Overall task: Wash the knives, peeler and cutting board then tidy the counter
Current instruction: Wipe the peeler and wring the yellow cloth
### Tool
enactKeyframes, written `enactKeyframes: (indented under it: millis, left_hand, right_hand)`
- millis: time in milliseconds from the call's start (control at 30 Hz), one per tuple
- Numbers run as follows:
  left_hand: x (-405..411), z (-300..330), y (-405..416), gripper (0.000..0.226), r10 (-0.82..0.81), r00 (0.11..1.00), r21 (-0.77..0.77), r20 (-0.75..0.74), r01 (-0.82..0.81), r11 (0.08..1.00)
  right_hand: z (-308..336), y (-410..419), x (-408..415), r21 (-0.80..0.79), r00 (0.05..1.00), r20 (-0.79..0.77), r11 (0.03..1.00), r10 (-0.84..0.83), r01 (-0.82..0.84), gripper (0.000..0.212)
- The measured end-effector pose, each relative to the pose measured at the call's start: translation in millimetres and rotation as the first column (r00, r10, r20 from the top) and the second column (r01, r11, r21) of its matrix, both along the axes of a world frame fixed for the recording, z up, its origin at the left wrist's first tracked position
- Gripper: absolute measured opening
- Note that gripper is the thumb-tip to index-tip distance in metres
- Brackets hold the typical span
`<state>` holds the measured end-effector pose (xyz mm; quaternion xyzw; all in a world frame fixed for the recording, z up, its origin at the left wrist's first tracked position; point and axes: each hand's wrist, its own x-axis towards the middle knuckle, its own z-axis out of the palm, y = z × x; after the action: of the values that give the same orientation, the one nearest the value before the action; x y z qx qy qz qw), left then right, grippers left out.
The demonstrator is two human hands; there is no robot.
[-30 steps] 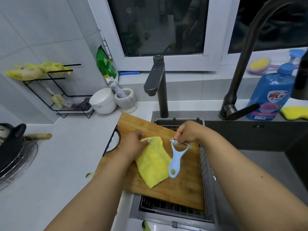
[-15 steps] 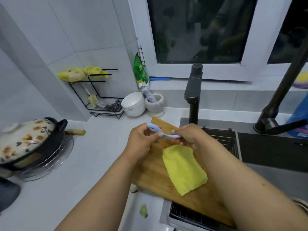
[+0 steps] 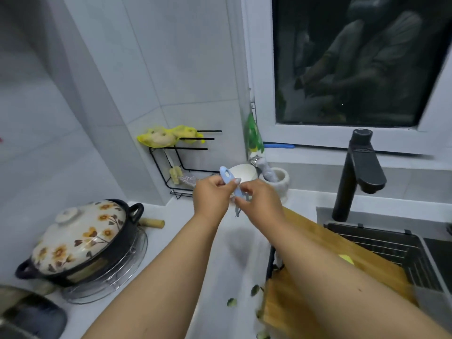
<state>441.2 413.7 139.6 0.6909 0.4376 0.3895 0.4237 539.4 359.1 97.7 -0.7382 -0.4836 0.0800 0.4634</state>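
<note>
Both hands hold the light blue peeler in the air above the white counter, in front of the white bowl. My left hand grips its handle, whose looped end sticks up above the fingers. My right hand pinches the blade end, which pokes out below. The wooden cutting board lies over the sink's left edge, mostly behind my right forearm. A corner of the yellow cloth shows on the board. No knife is visible.
A flowered clay pot sits on a wire trivet at left. A black wire rack, white bowl and stone mortar stand at the back. A black faucet rises by the sink rack. Green peel scraps lie on the counter.
The view has swung left. Both hands have lifted the peeler off the board and carried it left over the counter. The yellow cloth stays on the board.
</note>
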Motion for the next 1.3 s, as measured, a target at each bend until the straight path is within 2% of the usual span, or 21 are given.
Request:
enactKeyframes:
  millis: [200, 333, 533, 733, 800, 867, 967, 1067, 1167, 1267, 1300]
  left_hand:
    - [7, 4, 63, 0.005, -0.026, 1.000, -0.076, 0.009, 0.027, 0.997]
    - [15, -1, 102, 0.017, 0.015, 1.000, -0.100, -0.001, -0.015, 0.995]
    - [25, -9, 148, 0.012, 0.018, 0.999, -0.149, 0.032, -0.013, 0.989]
    - [26, -18, 181, 0.023, 0.015, 0.999, -0.092, -0.031, -0.018, 0.996]
    - [22, -21, 189, 0.020, 0.045, 0.998, -0.074, -0.042, -0.048, 0.996]
    - [15, -23, 197, 0.012, 0.090, 0.995, -0.079, -0.039, -0.092, 0.993]
    - [4, -26, 214, 0.016, 0.187, 0.979, -0.045, -0.078, -0.191, 0.981]
    - [-7, -25, 230, 0.018, 0.300, 0.944, -0.011, -0.134, -0.304, 0.953]
    - [-16, -28, 239, 0.029, 0.327, 0.926, -0.003, -0.189, -0.334, 0.943]
    - [-19, -29, 235, 0.018, 0.321, 0.920, 0.008, -0.227, -0.327, 0.945]
    - [-18, -28, 230, 0.031, 0.330, 0.914, 0.012, -0.236, -0.337, 0.941]
  right_hand:
    - [8, 64, -4, -0.012, 0.994, -0.054, 0.996, -0.093, 0.093, 0.027]
    - [8, 102, -1, -0.073, 0.988, -0.114, 0.992, -0.106, 0.099, 0.030]
    - [-1, 149, 5, -0.103, 0.975, -0.201, 0.992, -0.089, 0.069, 0.023]
    - [-9, 179, 7, -0.133, 0.973, -0.220, 0.990, -0.074, 0.045, 0.025]
    - [-12, 186, 4, -0.128, 0.972, -0.229, 0.992, -0.048, 0.019, 0.022]
    - [-14, 192, 1, -0.127, 0.971, -0.236, 0.992, -0.035, 0.005, 0.028]
    - [-15, 198, -2, -0.123, 0.972, -0.232, 0.992, -0.031, 0.002, 0.041]
    - [-14, 202, -2, -0.106, 0.970, -0.240, 0.994, -0.030, 0.005, 0.041]
    - [-16, 203, -3, -0.098, 0.969, -0.244, 0.995, -0.040, 0.016, 0.037]
    - [-15, 198, -1, -0.080, 0.968, -0.248, 0.997, -0.042, 0.022, 0.035]
    - [-14, 195, 0, -0.077, 0.967, -0.251, 0.997, -0.044, 0.026, 0.035]
